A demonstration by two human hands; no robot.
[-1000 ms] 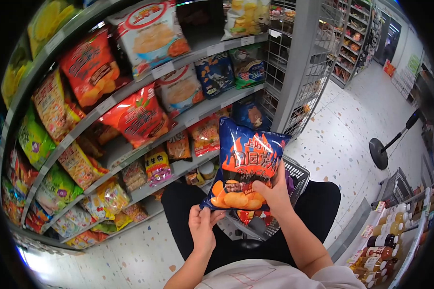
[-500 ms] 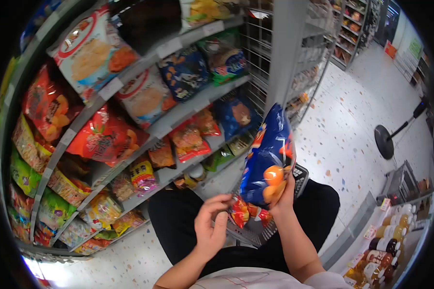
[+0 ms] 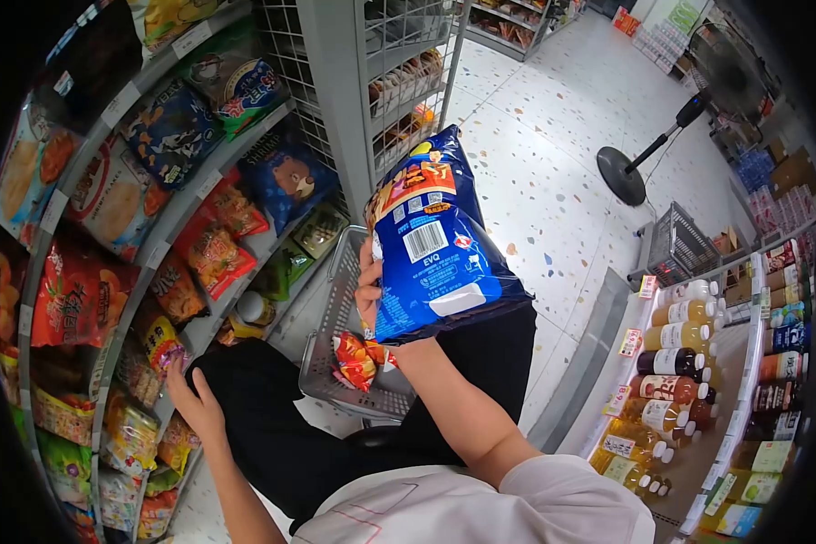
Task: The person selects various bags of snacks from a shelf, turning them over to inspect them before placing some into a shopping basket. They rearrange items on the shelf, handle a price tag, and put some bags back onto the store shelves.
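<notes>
My right hand (image 3: 369, 288) is closed around the side of a blue snack bag (image 3: 444, 263), whose back with its barcode faces up. Below it, a grey shopping basket (image 3: 315, 370) stands on the floor by my legs, with a small red and orange packet (image 3: 354, 360) inside. Out to the left, my left hand (image 3: 197, 405) reaches near the lower shelf with its fingers apart. Its fingertips come right up to a yellow and purple packet (image 3: 162, 344) there.
Curved shelves of bagged snacks (image 3: 80, 295) fill the left side, ending at a grey post (image 3: 333, 82). A standing fan (image 3: 622, 174) and another grey basket (image 3: 680, 238) are on the right floor. Bottled drinks (image 3: 672, 363) line a shelf at lower right.
The view has swung right. The blue bag has turned to show its barcoded back. My left hand has moved away from the red packet toward the shelf.
</notes>
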